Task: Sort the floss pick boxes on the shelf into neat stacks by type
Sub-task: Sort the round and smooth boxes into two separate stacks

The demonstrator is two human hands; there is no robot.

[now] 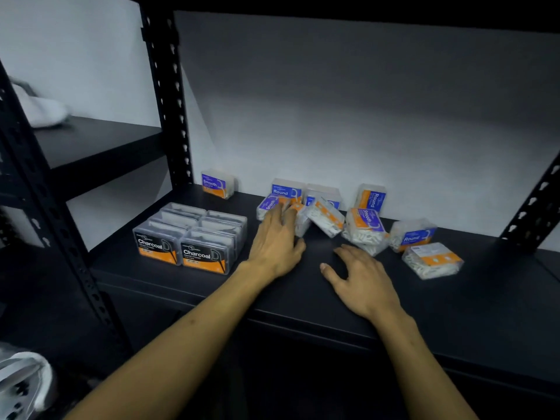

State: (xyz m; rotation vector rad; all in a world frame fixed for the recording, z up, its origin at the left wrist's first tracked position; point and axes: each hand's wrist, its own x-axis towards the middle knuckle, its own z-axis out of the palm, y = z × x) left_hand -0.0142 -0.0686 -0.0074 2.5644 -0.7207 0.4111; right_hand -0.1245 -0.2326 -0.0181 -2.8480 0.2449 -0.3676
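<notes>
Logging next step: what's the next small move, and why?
Probably close the left hand on the tipped Smooth box under its fingertips and carry it to the lone upright Smooth box; the Charcoal boxes already sit grouped.

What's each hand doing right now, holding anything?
Left hand: open, fingers reaching onto the jumbled Smooth box, no clear grip.
Right hand: open, fingers spread over the shelf, holding nothing.

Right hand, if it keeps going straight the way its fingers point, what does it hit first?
Probably the tipped Smooth box lying just beyond the right hand, though depth is hard to judge from this view.
</notes>
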